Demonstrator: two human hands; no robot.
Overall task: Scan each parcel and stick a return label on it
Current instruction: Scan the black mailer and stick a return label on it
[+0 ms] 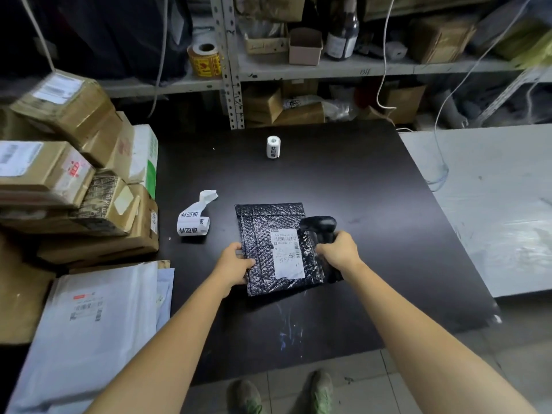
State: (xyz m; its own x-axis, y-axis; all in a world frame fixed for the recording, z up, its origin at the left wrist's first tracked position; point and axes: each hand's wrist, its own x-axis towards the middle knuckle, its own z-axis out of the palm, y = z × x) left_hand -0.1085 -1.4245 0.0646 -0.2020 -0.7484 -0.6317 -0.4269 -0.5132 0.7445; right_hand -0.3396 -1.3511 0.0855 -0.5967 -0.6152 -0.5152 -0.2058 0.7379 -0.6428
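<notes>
Mailer (260, 234) — probably light, floppy, slick; left grip (234, 264) pinches its edge, right grip (339, 249) clasps scanner (318, 224) — best held edgewise.

Black bubble mailer (263, 234), glossy and crinkled, face up mid-table (358, 180), flap end away, with a white barcoded shipping label (288, 255) on its right half. Black handheld scanner (318, 226) at the mailer's right edge, head just beside the label's upper corner. Return-label roll (192, 225) lies partly unwound left of the mailer; a smaller roll (273, 147) stands upright farther back.
</notes>
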